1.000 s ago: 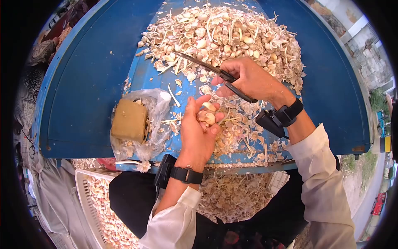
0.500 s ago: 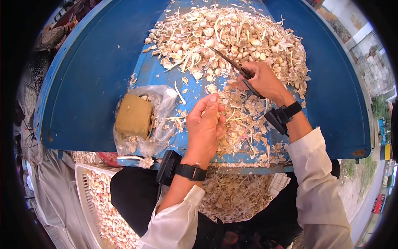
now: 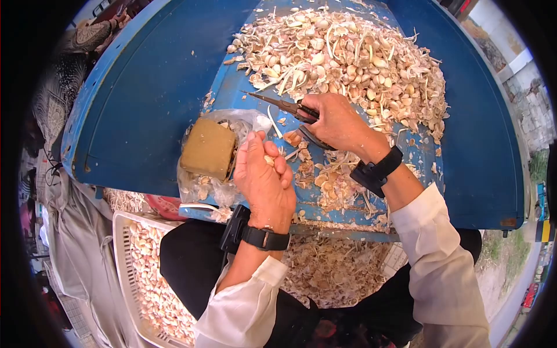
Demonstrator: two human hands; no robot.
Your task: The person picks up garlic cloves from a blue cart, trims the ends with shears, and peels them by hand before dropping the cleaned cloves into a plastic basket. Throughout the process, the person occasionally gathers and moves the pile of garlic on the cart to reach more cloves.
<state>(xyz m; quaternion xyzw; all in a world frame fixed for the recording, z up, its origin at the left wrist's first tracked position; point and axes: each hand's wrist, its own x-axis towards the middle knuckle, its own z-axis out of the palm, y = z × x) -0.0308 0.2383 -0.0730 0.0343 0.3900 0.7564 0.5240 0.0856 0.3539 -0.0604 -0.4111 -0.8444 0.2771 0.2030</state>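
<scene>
My left hand (image 3: 265,188) is curled, palm up, with a pale garlic clove (image 3: 269,160) showing between its bent fingers. It is beside a clear plastic bag (image 3: 253,118) that has a tan block (image 3: 208,149) on it. Dark scissors (image 3: 279,103) are in my right hand (image 3: 346,127), their pointed blades aimed left above the blue metal bed. Under the right wrist lie loose garlic skins (image 3: 338,184). A big heap of garlic cloves and dry stalks (image 3: 342,61) spreads beyond both hands.
High blue side walls (image 3: 145,98) flank the work surface. A white plastic basket (image 3: 123,246) full of cloves stands at lower left. Garlic skins (image 3: 333,269) fill a container between my knees. Grey cloth (image 3: 84,232) hangs at far left.
My left hand has shifted left and rolled palm up, toward the bag. My right hand has moved left with the scissors, whose blades now point more to the left. The view has shifted slightly.
</scene>
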